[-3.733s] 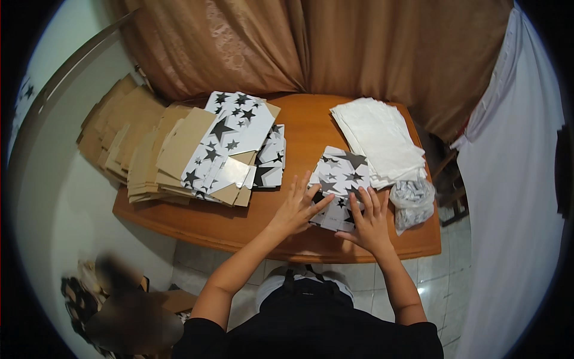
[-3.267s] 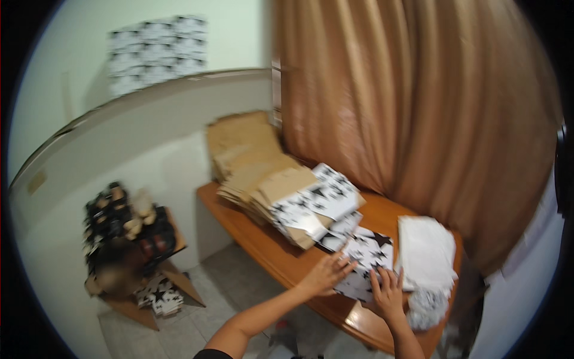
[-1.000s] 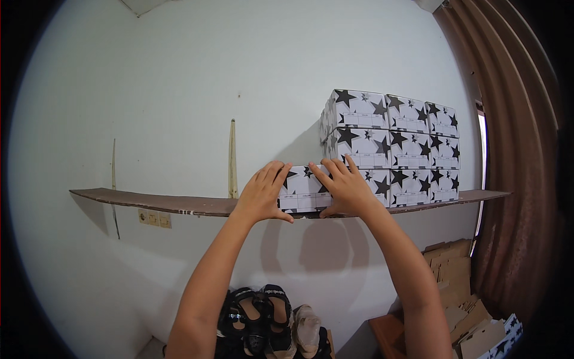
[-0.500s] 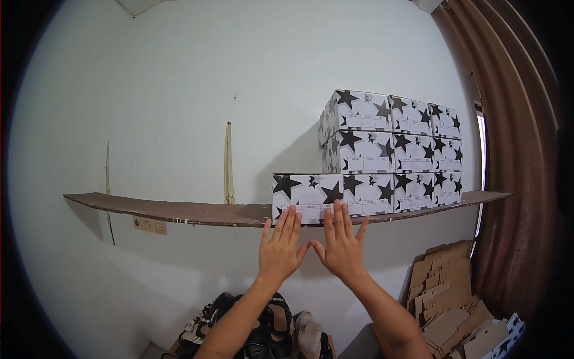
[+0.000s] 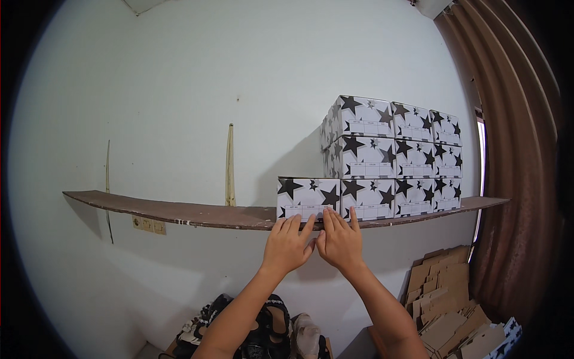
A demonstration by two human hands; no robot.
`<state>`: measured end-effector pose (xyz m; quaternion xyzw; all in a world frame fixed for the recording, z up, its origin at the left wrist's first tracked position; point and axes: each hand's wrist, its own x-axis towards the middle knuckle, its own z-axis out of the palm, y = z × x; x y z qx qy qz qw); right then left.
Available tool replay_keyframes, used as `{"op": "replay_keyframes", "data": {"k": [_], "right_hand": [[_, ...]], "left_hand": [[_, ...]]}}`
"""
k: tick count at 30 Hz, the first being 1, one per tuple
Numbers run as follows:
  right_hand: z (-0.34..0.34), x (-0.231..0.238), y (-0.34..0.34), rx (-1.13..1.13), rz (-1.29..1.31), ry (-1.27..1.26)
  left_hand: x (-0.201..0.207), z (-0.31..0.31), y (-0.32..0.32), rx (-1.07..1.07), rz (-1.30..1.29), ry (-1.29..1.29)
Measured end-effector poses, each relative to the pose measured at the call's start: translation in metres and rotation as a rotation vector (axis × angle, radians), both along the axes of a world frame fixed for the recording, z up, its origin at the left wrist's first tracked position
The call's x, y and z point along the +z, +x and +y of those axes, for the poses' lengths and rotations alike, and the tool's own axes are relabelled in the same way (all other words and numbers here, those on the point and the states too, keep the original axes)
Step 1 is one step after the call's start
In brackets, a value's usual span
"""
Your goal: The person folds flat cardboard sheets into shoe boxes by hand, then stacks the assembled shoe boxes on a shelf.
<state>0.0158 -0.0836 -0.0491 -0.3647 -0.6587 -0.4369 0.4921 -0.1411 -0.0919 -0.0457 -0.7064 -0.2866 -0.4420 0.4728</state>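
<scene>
A white cardboard box (image 5: 308, 194) printed with black stars stands at the left end of the bottom row on a brown wall shelf (image 5: 167, 211). To its right, several matching boxes (image 5: 366, 158) are piled three high. My left hand (image 5: 288, 242) is at the lower front of the end box, its slightly bent fingers apart and nothing held. Beside it, my right hand (image 5: 341, 239) lies by the box's lower right corner, with its fingers stretched up and also holding nothing. Whether the fingertips touch the box or the shelf edge is hard to tell.
Below the shelf are black shoes (image 5: 276, 323) and a pale wrapped item (image 5: 307, 335). Flattened brown cardboard (image 5: 442, 287) leans at the lower right, near a brown curtain (image 5: 508, 149). A pale upright strip (image 5: 230, 164) and sockets (image 5: 149, 224) are on the wall.
The end box has gone slightly farther back and now sits closer in line with its neighbour. My hands have slid down its front, and the left fingers have bent more.
</scene>
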Motion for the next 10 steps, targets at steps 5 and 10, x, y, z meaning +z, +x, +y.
{"op": "replay_keyframes", "data": {"k": [5,10], "right_hand": [[0.001,0.006,0.003,-0.031,-0.013,-0.034],[-0.007,0.001,0.004,-0.06,-0.014,-0.001]], "left_hand": [[0.01,-0.005,0.003,-0.028,-0.02,-0.168],[-0.002,0.002,0.007,-0.017,-0.036,-0.014]]}}
